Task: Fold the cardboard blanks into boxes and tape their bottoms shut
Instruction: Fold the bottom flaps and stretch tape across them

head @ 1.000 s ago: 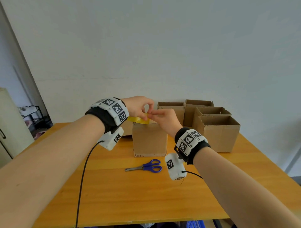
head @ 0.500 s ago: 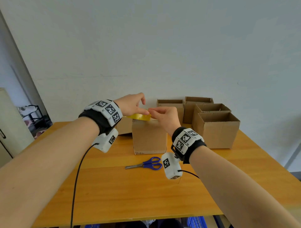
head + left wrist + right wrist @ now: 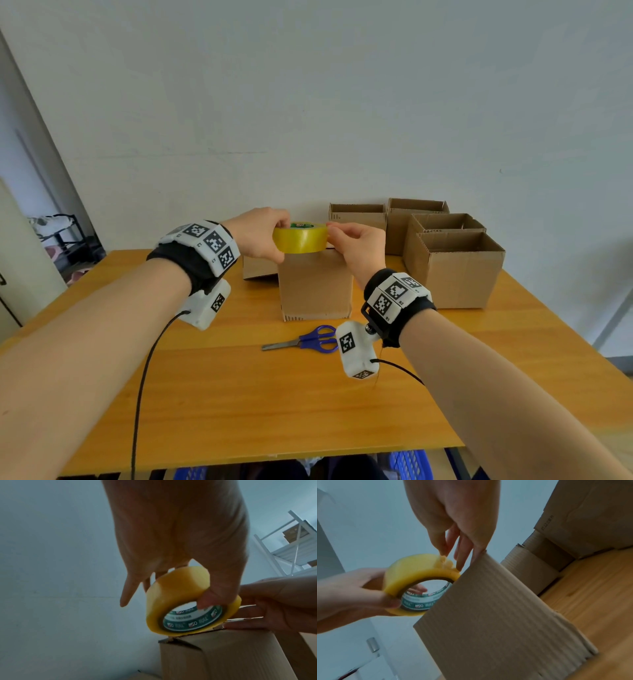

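Yellow tape roll (image 3: 300,238) gripped by left hand (image 3: 255,236); right hand (image 3: 356,245) at 3 o'clock pinches its end, so peel slowly over the box (image 3: 315,284).

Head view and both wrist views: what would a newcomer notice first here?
The yellow tape roll stands out, held just above the closed box at the table's centre, with the left hand gripping it and the right hand pinching at its outer wrap. Next come the open-topped boxes clustered at the far right of the table, and the blue-handled scissors lying in front of the closed box.
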`<action>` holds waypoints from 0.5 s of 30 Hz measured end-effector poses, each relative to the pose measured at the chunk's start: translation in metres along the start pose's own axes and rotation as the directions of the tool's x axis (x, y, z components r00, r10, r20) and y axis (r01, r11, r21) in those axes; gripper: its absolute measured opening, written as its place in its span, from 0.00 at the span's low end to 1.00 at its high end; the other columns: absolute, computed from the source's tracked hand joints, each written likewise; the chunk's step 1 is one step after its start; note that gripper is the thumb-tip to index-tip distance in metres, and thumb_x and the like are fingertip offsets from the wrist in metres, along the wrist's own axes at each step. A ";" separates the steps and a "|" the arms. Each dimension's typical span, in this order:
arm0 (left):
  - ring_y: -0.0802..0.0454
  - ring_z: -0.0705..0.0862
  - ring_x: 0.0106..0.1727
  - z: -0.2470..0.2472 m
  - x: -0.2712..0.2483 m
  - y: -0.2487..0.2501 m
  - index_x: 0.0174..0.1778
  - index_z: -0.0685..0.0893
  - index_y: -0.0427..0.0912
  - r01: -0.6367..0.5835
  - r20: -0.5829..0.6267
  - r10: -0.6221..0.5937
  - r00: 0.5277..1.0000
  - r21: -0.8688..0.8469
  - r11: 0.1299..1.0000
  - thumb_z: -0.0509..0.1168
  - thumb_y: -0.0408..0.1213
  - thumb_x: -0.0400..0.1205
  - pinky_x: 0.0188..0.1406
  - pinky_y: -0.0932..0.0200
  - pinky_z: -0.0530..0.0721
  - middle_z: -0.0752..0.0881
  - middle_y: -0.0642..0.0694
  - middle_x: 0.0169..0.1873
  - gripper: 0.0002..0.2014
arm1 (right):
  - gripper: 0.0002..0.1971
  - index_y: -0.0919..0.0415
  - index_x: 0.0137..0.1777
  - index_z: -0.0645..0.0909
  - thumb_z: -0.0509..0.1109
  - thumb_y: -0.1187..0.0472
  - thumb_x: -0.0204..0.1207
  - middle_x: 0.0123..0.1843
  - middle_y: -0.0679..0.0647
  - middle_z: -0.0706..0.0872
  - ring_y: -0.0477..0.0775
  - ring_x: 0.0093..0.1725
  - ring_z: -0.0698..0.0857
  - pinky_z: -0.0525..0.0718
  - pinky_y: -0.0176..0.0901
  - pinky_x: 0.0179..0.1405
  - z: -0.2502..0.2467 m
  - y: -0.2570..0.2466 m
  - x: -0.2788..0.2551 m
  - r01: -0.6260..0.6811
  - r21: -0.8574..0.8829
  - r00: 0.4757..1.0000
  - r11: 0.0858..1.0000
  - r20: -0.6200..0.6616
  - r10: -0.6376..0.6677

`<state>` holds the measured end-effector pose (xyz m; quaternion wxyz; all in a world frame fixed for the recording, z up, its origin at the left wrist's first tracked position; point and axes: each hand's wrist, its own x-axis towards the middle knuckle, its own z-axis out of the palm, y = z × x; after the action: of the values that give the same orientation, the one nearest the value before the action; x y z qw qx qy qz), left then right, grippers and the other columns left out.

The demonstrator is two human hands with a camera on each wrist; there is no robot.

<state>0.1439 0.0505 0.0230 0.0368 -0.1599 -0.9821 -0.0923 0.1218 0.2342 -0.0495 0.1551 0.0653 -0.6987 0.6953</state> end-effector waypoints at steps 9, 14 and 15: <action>0.43 0.78 0.64 0.018 0.009 -0.008 0.78 0.62 0.45 -0.015 -0.304 -0.116 0.946 -0.396 0.918 0.71 0.44 0.78 0.63 0.49 0.77 0.75 0.41 0.68 0.35 | 0.07 0.68 0.53 0.83 0.67 0.64 0.81 0.48 0.60 0.87 0.53 0.48 0.88 0.89 0.41 0.49 -0.009 -0.007 0.006 -0.147 0.067 0.986 0.987 0.091 0.141; 0.38 0.82 0.60 0.033 0.022 -0.004 0.74 0.63 0.34 0.156 -0.147 -0.368 0.918 -0.720 0.676 0.63 0.46 0.83 0.63 0.38 0.81 0.79 0.39 0.58 0.28 | 0.11 0.69 0.58 0.82 0.66 0.62 0.82 0.53 0.62 0.88 0.52 0.49 0.89 0.88 0.37 0.47 -0.009 -0.009 0.007 -0.191 0.068 0.973 0.979 0.143 0.180; 0.38 0.83 0.58 0.034 0.024 -0.001 0.72 0.64 0.33 0.169 -0.130 -0.404 0.905 -0.763 0.624 0.60 0.44 0.85 0.61 0.39 0.82 0.79 0.39 0.55 0.25 | 0.11 0.69 0.59 0.82 0.65 0.62 0.82 0.53 0.62 0.88 0.52 0.49 0.89 0.88 0.37 0.47 -0.009 -0.009 0.007 -0.193 0.064 0.972 0.979 0.148 0.182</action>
<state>0.1189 0.0632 -0.0081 0.0970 0.0145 -0.8566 -0.5066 0.1187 0.2436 -0.0387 0.0359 0.0541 -0.6833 0.7273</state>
